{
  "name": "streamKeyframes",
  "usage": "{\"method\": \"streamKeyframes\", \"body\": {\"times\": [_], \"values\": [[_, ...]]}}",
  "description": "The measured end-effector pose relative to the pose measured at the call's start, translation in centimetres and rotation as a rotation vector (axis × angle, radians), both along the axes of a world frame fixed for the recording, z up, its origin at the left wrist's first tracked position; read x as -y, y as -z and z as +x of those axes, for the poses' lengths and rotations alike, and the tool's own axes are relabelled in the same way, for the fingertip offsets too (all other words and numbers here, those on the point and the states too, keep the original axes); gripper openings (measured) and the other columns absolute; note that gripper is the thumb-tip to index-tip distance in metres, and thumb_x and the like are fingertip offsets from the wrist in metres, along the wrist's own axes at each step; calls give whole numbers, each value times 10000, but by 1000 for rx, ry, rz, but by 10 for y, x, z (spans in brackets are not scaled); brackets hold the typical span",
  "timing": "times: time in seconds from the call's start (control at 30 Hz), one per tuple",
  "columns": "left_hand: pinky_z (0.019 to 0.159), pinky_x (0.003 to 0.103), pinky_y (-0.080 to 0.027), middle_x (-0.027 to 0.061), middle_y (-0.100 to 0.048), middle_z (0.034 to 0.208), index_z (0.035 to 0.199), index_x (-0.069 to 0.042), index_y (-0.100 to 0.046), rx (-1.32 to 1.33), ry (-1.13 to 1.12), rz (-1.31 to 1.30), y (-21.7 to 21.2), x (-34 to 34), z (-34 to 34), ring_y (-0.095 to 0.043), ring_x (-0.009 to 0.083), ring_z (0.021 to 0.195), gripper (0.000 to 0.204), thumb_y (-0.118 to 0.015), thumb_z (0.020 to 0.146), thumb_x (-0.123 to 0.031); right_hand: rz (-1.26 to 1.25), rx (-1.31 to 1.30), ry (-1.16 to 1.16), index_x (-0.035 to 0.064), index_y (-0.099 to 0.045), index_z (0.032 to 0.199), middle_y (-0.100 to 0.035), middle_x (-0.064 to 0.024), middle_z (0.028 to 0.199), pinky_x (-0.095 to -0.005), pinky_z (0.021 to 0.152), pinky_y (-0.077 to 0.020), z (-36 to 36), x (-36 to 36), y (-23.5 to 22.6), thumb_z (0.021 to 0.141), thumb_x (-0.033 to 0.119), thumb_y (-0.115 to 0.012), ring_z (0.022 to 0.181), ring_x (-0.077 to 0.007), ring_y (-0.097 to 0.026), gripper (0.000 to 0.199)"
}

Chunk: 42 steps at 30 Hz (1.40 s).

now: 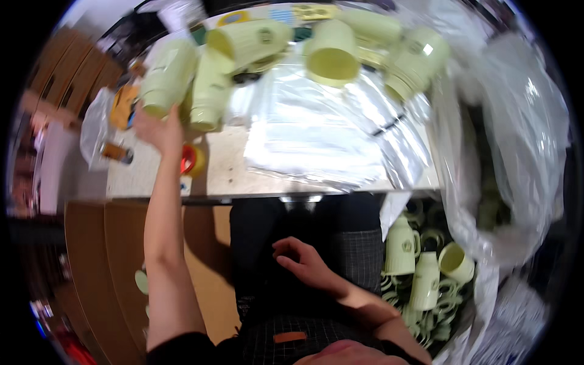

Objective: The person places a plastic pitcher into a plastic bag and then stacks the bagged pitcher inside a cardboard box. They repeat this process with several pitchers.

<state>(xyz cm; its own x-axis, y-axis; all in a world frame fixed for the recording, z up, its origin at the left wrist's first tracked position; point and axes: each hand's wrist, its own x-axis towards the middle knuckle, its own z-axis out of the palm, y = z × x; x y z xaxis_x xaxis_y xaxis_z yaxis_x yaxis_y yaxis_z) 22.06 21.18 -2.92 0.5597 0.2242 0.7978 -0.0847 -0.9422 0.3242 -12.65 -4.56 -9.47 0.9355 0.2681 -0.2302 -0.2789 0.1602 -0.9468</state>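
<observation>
My left hand [159, 129] reaches to the left side of the table. Its fingers close around the near end of a pale green vacuum flask casing [169, 76]. Just to the right of it lies another casing [212, 88], its narrow neck toward me. My right hand [302, 263] hovers above my lap, loosely curled with thumb and fingers apart, holding nothing. More pale green casings lie along the far side: one on its side [261, 41], one with its wide mouth toward me [332, 55], and one at the right [417, 61].
Clear plastic bags [304, 128] cover the table's middle. A red and yellow tape roll [192, 160] sits near the left front edge. At right hangs a big plastic sack [511, 140]; below it a bin holds green jugs [401, 246] and handles. A cardboard box [88, 261] stands lower left.
</observation>
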Motion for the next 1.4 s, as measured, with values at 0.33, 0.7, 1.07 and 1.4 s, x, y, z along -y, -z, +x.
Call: {"method": "streamKeyframes", "body": {"times": [0.33, 0.7, 1.07, 1.4], "values": [[1134, 492, -319, 214, -458, 1433, 1516, 6, -262, 41, 939, 350, -63, 72, -313, -378, 406, 1380, 888, -519, 937, -617, 962, -222, -269, 122, -372, 1527, -466, -104, 1505, -420, 1062, -457, 30, 55, -21, 1008, 601, -408, 1346, -214, -476, 708], [938, 306, -468, 95, -698, 1108, 1182, 37, -621, -1249, 976, -1147, 24, 57, -336, -635, 145, 992, 315, -652, 967, -191, -714, 350, 888, 122, -390, 1493, -513, -118, 1376, -349, 876, -548, -28, 260, -17, 846, 159, -767, 1105, -207, -603, 750], [1032, 415, -472, 134, -625, 1283, 1293, 23, -544, -1061, 709, -1531, 12, 73, -323, -608, 248, 1174, 349, -526, 1037, -214, -121, 253, 1880, 48, -440, 1332, -550, -105, 1220, -342, 774, -496, 40, 413, 14, 808, 232, -811, 986, -208, -569, 668], [1006, 408, -509, 130, -634, 1274, 1299, 9, -542, -1156, 710, -1541, 17, 73, -315, -628, 249, 1152, 356, -504, 1037, -229, 117, 301, 565, 4, -447, 1457, -527, -157, 1398, -428, 1077, -417, -67, 138, -26, 997, 552, -475, 1298, -301, -501, 716]]}}
